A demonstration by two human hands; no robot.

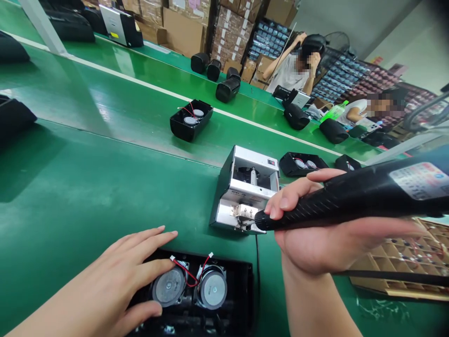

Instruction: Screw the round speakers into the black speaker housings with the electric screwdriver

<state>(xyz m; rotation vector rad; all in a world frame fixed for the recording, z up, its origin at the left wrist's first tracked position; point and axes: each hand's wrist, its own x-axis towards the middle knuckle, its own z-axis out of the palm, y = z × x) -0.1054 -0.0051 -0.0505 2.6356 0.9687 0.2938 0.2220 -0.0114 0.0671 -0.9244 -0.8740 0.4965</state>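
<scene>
Right hand: fingers wrapped closed around a black electric screwdriver, whose tip is at the front rail of the screw feeder; touching or just beside it, I cannot tell.

Left hand: fingers spread open, holding nothing, resting on the left one of two round speakers.

Speaker housing: black, open side up, in front of the screw feeder, with the speakers and red wires inside.

Screw feeder: silver box on the green bench, between both hands.

Beyond the screw feeder: more black speaker housings on the bench, and two seated co-workers further back.

Right of the screw feeder: a cardboard parts tray.
</scene>
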